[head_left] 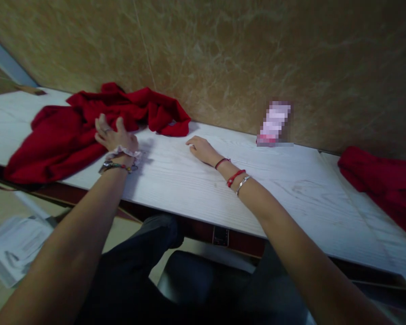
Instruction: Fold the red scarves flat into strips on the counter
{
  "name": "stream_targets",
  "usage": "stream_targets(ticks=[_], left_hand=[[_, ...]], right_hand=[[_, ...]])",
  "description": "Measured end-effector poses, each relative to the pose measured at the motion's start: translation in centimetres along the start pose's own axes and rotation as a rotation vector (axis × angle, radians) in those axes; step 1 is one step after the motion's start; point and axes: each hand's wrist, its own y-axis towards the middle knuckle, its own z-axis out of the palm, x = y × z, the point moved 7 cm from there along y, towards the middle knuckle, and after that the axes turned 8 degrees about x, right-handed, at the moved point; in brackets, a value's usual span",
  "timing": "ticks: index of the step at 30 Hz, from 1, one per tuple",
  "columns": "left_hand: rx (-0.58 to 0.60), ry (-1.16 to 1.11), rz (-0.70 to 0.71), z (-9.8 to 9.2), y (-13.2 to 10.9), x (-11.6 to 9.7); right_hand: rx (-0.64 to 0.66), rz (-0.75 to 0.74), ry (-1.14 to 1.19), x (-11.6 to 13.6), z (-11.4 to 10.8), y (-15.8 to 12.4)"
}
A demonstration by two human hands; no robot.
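My left hand (117, 137) is open, its fingers spread at the near side of a crumpled red garment (59, 144). Whether the fingertips press on the fabric or hover just over it, I cannot tell. The red cloth stretches along the left of the white wood-grain table (176, 180), bunched up towards the wall. Over the middle of the table is my right hand (203, 150), fingers curled in and closed, apart from the cloth. Its fingertips are partly hidden, and what they hold, if anything, does not show.
A phone-like object (274, 121), blurred out, leans against the marbled wall (223, 58). More red fabric (382, 180) lies at the right end. Below the table's front edge are a small dark control panel (220, 235) and my legs. A white box-like object (16, 248) stands lower left.
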Motion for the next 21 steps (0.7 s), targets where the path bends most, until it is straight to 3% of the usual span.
stream_targets(ticks=[5, 11, 14, 19, 21], left_hand=[[0.078, 0.003, -0.218, 0.7, 0.3, 2.5], [0.06, 0.046, -0.277, 1.3, 1.5, 3.9], [0.138, 0.065, -0.273, 2.0, 2.1, 4.5], [0.264, 0.108, -0.215, 3.2, 2.3, 4.5], [0.274, 0.076, -0.18, 3.4, 2.1, 4.1]], right_hand=[[-0.019, -0.01, 0.018, 1.4, 2.4, 4.8], [-0.132, 0.097, -0.005, 2.3, 2.5, 7.6], [-0.184, 0.187, -0.031, 1.9, 2.1, 8.0], [-0.014, 0.24, -0.068, 0.6, 3.1, 8.6], [-0.016, 0.218, -0.082, 0.2, 2.9, 8.8]])
